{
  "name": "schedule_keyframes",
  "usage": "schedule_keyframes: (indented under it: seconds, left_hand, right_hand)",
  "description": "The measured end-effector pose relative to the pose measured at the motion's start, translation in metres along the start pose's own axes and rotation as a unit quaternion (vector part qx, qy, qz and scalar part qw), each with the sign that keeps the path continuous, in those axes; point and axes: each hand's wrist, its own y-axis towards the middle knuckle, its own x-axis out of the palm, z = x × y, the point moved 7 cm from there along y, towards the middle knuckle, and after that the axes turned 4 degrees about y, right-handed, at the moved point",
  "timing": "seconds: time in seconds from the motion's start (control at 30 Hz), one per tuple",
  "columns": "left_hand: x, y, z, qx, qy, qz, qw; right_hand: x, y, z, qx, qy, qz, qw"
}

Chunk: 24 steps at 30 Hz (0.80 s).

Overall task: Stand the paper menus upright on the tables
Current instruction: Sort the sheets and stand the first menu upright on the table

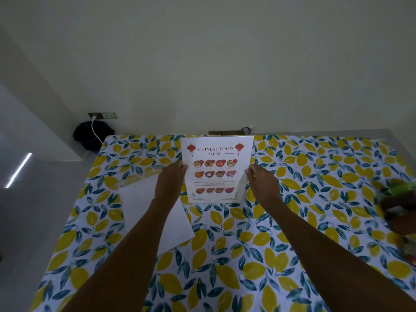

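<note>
A white paper menu [216, 168] headed "Chinese Food Menu", with rows of dish pictures, stands upright on the lemon-print tablecloth [225, 255], its lower edge on the cloth. My left hand [171, 179] grips its left edge and my right hand [262, 183] pinches its right edge, both at mid height. A blank white sheet [144, 212] lies flat on the cloth to the left, partly under my left forearm. What looks like a clear stand [139, 175] rests beside it, hard to make out.
The table's far edge meets a pale wall. A dark bag [93, 136] with a white cable plugged into a wall socket sits off the far left corner. Blurred green and dark objects [400, 206] lie at the right edge of the table.
</note>
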Motion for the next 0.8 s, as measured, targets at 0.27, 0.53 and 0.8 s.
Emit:
schedule_keyframes:
  seconds: [0.27, 0.53, 0.8]
  left_hand:
    - [0.005, -0.010, -0.012, 0.010, 0.028, -0.046, 0.998]
    - [-0.016, -0.055, -0.067, -0.040, 0.119, -0.134, 0.983]
    - [-0.022, -0.135, -0.202, -0.091, 0.187, -0.188, 0.960]
  right_hand:
    - [0.005, -0.018, -0.003, 0.040, -0.014, -0.029, 0.999]
    - [0.033, -0.067, -0.055, 0.055, -0.007, -0.071, 0.996]
    - [0.158, -0.120, -0.141, -0.008, -0.039, -0.212, 0.976]
